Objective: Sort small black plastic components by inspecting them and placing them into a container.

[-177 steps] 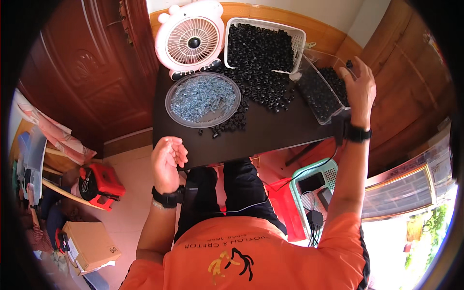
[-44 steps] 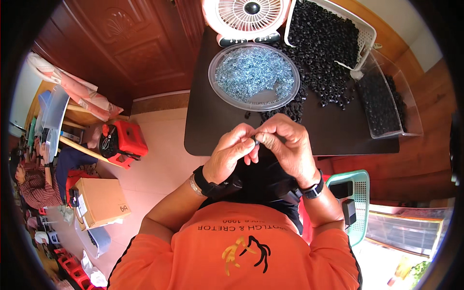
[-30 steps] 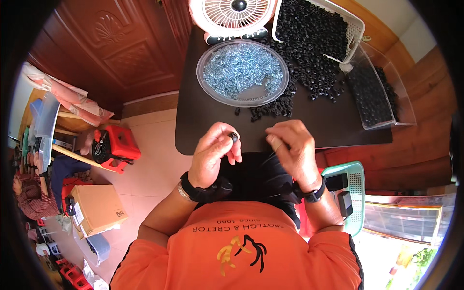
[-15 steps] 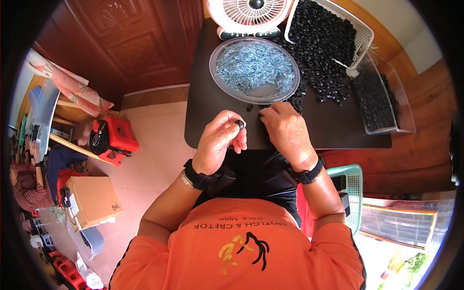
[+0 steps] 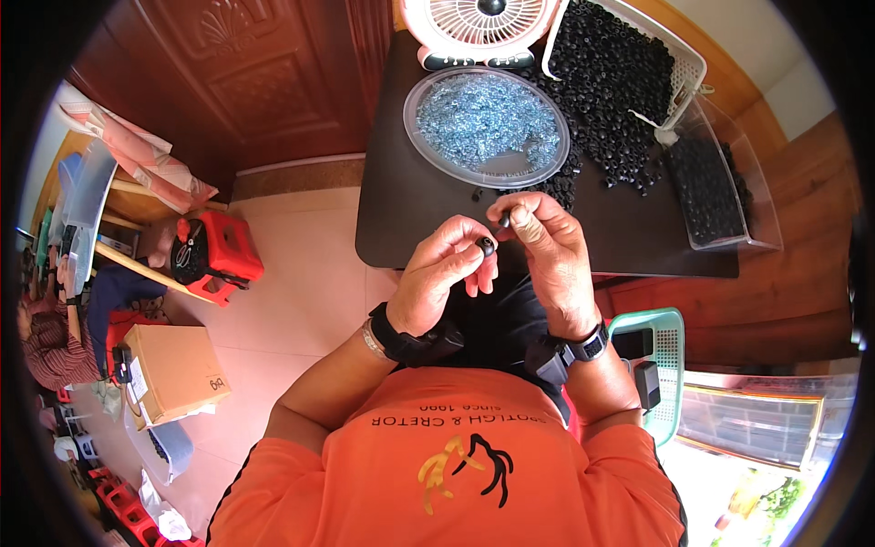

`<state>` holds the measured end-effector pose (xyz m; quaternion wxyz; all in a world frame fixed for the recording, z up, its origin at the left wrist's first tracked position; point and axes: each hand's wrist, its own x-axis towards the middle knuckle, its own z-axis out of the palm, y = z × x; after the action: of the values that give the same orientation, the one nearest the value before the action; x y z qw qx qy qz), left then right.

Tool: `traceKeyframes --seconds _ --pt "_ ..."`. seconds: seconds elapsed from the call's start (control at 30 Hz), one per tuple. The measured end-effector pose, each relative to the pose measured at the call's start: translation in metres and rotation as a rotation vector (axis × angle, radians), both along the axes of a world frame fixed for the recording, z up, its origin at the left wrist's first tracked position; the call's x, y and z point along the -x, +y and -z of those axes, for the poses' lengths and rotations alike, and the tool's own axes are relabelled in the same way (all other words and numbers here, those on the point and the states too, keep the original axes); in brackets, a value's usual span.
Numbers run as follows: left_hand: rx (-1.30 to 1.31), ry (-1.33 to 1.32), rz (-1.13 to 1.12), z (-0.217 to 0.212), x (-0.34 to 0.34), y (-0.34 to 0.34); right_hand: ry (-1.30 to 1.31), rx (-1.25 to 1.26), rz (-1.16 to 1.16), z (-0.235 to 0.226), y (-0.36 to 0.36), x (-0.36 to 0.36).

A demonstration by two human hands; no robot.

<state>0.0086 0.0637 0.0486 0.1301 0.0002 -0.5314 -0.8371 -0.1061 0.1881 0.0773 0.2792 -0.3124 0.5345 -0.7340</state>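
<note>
My left hand (image 5: 436, 278) pinches a small black ring-like piece (image 5: 486, 246) between thumb and fingers, its round opening facing up. Close by on the right, my right hand (image 5: 554, 264) grips another small black piece (image 5: 505, 219) at its fingertips. The two pieces are apart, both held above the near edge of the dark table (image 5: 401, 214). Just beyond my hands lies a round clear tray (image 5: 412, 137) full of tiny pale-blue shiny pieces. A heap of small black pieces (image 5: 615, 128) spreads to the right of the tray.
A pink-and-white fan (image 5: 437, 23) stands behind the tray. At the far right are a tipped white basket (image 5: 688, 68) and a clear bin (image 5: 766, 228) of black pieces. A green basket (image 5: 673, 365) is beside my right arm; a red stool (image 5: 232, 255) and cardboard box (image 5: 178, 369) stand left.
My right hand has lifted off the table, now with a black piece in its fingertips. My left hand has shifted right with its piece, bringing the hands closer.
</note>
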Motion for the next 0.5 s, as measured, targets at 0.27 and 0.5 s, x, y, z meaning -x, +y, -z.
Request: traceKeyframes --seconds 0.27,0.5 --pt "-0.029 0.04 -0.054 -0.002 0.0 0.01 -0.176 0.133 -0.175 -0.001 0.005 -0.011" --pt "-0.002 0.006 -0.028 -0.004 -0.004 0.01 0.025 0.138 0.088 0.0 0.008 -0.008"
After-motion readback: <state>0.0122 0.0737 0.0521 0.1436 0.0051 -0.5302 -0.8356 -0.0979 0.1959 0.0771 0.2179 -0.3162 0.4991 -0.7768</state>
